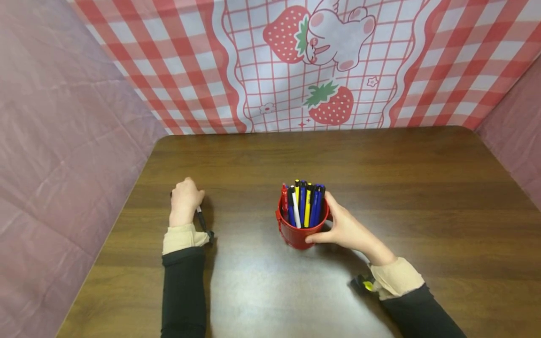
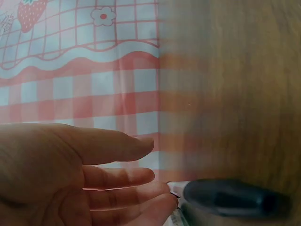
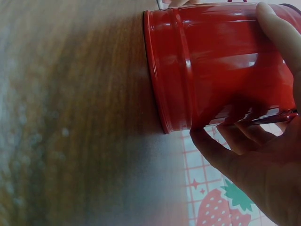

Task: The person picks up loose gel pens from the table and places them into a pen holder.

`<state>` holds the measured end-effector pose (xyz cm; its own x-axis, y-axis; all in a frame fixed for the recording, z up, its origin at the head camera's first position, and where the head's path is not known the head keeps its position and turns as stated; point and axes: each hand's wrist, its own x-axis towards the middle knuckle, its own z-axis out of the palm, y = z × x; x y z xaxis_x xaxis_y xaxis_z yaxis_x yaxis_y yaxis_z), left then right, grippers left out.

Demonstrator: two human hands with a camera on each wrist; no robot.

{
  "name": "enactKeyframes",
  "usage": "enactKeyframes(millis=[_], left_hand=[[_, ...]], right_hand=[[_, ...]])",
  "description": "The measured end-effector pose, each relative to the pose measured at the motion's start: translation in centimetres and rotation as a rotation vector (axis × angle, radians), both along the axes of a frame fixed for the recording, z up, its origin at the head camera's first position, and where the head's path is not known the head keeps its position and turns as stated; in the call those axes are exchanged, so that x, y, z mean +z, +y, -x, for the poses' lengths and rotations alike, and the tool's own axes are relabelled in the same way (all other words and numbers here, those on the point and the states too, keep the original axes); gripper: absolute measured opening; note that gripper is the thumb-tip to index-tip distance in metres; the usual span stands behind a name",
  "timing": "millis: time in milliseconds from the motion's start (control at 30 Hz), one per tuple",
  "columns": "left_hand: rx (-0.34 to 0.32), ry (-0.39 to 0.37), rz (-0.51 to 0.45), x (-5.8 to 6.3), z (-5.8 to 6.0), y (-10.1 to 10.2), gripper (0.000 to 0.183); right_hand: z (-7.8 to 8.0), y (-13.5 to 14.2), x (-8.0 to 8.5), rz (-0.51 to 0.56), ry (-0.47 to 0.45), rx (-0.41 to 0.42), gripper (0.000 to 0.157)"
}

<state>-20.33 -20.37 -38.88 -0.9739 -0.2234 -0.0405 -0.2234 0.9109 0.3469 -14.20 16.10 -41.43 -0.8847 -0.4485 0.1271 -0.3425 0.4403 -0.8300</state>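
A small red metal bucket (image 1: 296, 237) stands upright at mid-table, filled with several markers and pens (image 1: 307, 206) in blue, yellow, white and red. My right hand (image 1: 347, 229) grips its right side, thumb on the near wall and fingers round the far side, as the right wrist view shows on the bucket wall (image 3: 235, 66). Over on the left, my left hand (image 1: 184, 199) is low over the table with loosely extended fingers. Just past those fingertips lies a black-capped marker (image 2: 230, 197). A second, pale item (image 2: 177, 217) beside it is mostly hidden.
The brown wooden table (image 1: 253, 291) ends at a red-and-white checked cloth (image 1: 190, 70) with strawberries at the back. Pink fabric (image 1: 63, 141) hangs along the left side. Dark wrist cameras are strapped to both wrists.
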Motion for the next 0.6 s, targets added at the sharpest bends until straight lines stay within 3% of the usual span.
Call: enactKeyframes(millis=[600], left_hand=[[0.016, -0.018, 0.039, -1.06, 0.31, -0.16, 0.028]], right_hand=[[0.0, -0.1, 0.05, 0.012, 0.016, 0.004, 0.098]])
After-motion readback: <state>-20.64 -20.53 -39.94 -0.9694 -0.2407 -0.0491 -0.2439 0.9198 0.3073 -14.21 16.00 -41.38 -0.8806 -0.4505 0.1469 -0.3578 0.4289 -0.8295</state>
